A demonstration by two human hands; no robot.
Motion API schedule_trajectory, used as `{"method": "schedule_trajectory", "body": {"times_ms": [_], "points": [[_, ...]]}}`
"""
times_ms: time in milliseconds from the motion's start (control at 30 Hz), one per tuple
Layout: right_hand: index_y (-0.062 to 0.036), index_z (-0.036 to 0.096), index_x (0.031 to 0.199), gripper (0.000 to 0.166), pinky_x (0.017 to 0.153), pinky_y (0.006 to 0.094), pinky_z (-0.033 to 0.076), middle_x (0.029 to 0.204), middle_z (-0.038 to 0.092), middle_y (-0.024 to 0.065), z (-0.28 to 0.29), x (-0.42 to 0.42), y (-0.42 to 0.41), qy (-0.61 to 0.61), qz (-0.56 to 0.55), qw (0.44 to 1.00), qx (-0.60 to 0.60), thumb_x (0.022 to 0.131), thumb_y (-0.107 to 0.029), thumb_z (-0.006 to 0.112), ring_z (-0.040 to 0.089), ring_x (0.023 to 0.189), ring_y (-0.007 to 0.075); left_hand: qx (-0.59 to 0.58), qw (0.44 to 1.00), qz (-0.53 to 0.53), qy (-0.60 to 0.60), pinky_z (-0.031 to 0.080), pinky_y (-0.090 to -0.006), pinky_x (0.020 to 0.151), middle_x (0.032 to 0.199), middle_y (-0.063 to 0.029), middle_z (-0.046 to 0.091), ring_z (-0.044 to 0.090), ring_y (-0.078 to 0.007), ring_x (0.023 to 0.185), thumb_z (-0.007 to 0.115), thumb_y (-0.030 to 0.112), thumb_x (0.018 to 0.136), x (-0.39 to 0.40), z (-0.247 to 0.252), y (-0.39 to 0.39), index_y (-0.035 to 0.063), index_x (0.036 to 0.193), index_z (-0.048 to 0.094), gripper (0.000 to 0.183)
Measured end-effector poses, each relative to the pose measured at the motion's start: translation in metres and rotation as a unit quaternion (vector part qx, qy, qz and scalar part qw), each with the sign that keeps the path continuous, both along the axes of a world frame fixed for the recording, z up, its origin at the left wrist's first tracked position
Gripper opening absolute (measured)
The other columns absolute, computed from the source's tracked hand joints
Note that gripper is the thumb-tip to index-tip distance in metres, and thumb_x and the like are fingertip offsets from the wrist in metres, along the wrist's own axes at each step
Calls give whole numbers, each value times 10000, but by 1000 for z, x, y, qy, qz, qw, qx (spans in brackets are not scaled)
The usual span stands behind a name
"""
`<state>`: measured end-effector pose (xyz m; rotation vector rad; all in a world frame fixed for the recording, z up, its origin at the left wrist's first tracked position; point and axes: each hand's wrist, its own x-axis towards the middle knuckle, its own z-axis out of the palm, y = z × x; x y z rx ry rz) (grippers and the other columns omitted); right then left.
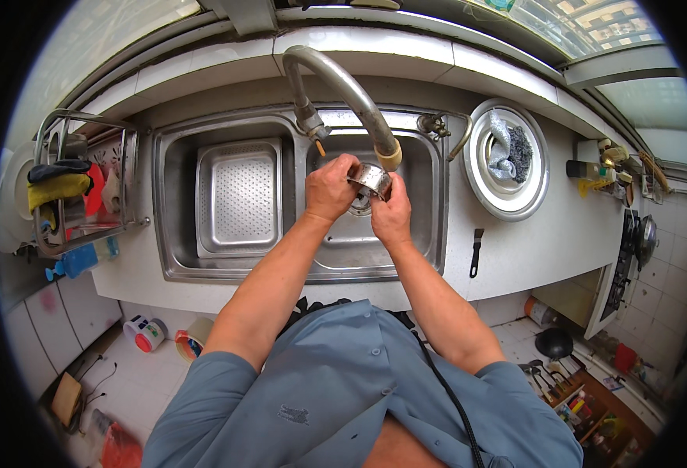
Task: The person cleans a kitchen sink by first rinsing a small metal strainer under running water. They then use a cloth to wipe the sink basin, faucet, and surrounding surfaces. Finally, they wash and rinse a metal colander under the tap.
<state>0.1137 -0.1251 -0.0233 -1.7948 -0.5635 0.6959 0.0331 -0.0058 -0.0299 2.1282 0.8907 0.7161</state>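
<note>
Over the right basin of a double stainless steel sink, my two hands hold a small round metal part, perhaps a drain strainer cup. Its surface looks stained. My left hand grips it on the left side, and my right hand grips its right edge. Just above the part hangs the outlet of the curved metal faucet, with a pale yellowish tip. Behind the part, the basin's drain is partly covered. I cannot see any water running.
A perforated steel tray sits in the left basin. To the right, white basins hold a grey cloth and a dark scouring pad; a black-handled scraper or brush lies nearby. A metal dish rack stands left.
</note>
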Motion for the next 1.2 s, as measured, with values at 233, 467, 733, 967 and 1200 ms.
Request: {"method": "schedule_trajectory", "body": {"times_ms": [233,467,733,967,1200], "points": [[-63,404,1477,566,939,325,519,1234,602,66,4,4,-14,270,99,952,105,968,-103,648,618,1097,179,-24,999,-22,-42,531,-454,689,855,-100,706,681,-363,784,689,130,851,-9,-5,2,118,1001,683,151],[-20,368,1509,776,1027,358,496,1345,568,122,-5,9,-9,274,37,957,87,908,-262,796,596,1203,213,-60,994,-61,-64,524,-427,832,1019,-103,692,656,-331,929,685,78,848,-1,13,-9,113,1153,685,307],[-7,395,1460,865,1067,396,472,1358,549,186,26,25,-2,-159,101,982,-7,764,-191,876,573,1257,320,-702,687,67,-175,542,-362,872,1069,-71,712,660,-159,963,528,299,1072,-19,-5,-16,49,1253,623,323],[-22,500,1322,527,924,334,512,1153,621,106,12,21,-2,-58,83,993,65,935,-276,751,609,1048,164,-754,593,24,-283,534,-433,962,1200,-109,677,673,-238,1055,432,285,1110,-6,8,-19,32,1284,584,343],[-37,610,1079,233,750,352,523,936,668,133,12,26,24,-49,63,997,17,1013,-258,644,637,830,207,-700,697,60,-144,562,-352,799,1022,-12,679,658,-145,881,515,370,1081,1,14,3,79,1198,644,339]]}}
